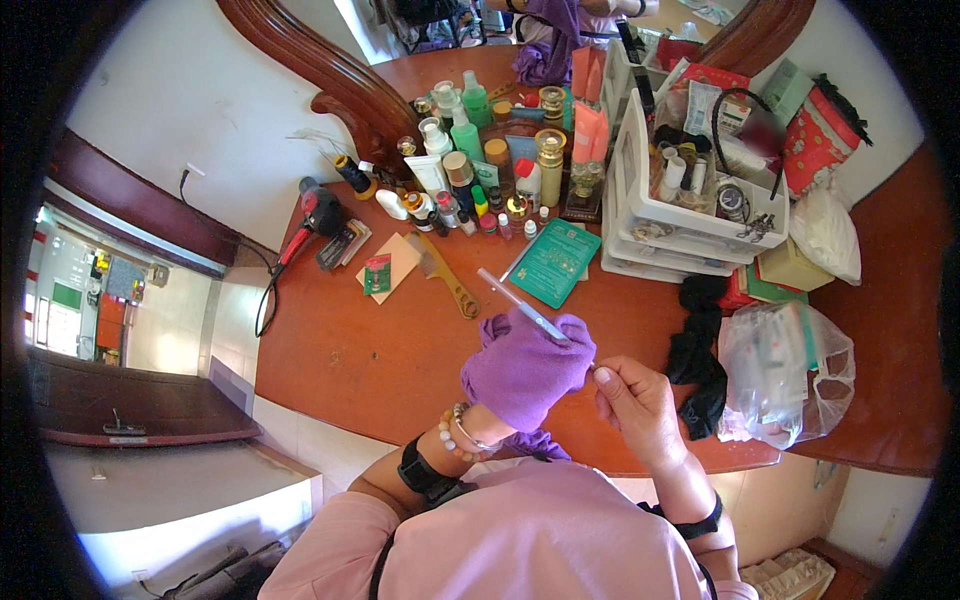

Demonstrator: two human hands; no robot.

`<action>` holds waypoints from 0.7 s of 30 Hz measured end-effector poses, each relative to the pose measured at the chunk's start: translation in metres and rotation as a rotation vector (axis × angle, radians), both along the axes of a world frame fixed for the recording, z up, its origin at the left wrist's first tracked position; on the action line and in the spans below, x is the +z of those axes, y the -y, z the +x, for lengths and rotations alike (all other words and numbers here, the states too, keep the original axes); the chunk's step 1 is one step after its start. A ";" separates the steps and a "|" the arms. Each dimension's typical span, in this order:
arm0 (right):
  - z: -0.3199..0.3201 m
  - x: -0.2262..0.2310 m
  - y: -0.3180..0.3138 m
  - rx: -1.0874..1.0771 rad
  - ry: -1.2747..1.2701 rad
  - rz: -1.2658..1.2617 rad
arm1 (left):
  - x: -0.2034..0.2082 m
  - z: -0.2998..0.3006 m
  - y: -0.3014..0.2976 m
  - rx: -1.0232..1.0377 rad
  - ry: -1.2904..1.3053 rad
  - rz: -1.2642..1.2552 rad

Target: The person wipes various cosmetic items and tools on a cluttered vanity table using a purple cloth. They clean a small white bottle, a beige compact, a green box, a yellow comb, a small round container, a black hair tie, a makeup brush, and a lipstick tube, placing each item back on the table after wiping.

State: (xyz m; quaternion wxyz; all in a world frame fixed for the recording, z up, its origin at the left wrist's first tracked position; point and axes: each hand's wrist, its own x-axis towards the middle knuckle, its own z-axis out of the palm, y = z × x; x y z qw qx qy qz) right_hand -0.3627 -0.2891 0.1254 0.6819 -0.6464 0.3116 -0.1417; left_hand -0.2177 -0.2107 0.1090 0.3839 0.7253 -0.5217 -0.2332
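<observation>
My left hand (520,368) is wrapped in a purple cloth (535,350) and closes around a thin clear stick-like tool (520,300) that pokes out up and to the left. My right hand (640,405) pinches the near end of that tool beside the cloth. Both hands hover over the front of a reddish wooden dresser top (340,350). The left wrist carries a bead bracelet and a black band.
Several bottles and jars (480,150) crowd the back by the mirror. A white drawer organiser (680,215) stands at right, with a green booklet (555,262), wooden comb (450,285), red hair dryer (315,220), black cloth (700,350) and clear plastic bag (785,370).
</observation>
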 end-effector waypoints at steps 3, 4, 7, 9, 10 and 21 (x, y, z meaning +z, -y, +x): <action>0.001 0.002 0.001 0.007 -0.029 0.031 | -0.019 0.008 0.000 -0.014 0.054 -0.173; 0.001 0.002 0.002 0.007 -0.031 0.038 | -0.018 0.017 0.002 -0.054 0.292 -0.178; 0.000 0.004 0.003 0.019 -0.054 -0.003 | -0.001 0.027 0.005 -0.038 0.476 -0.088; 0.000 0.005 0.005 0.030 -0.052 -0.003 | 0.010 0.031 0.005 0.000 0.428 -0.057; 0.000 0.005 0.005 0.036 -0.051 -0.003 | 0.013 0.034 0.005 0.006 0.406 -0.074; -0.005 -0.001 0.009 0.036 -0.032 0.007 | 0.015 0.060 0.006 0.082 0.369 -0.065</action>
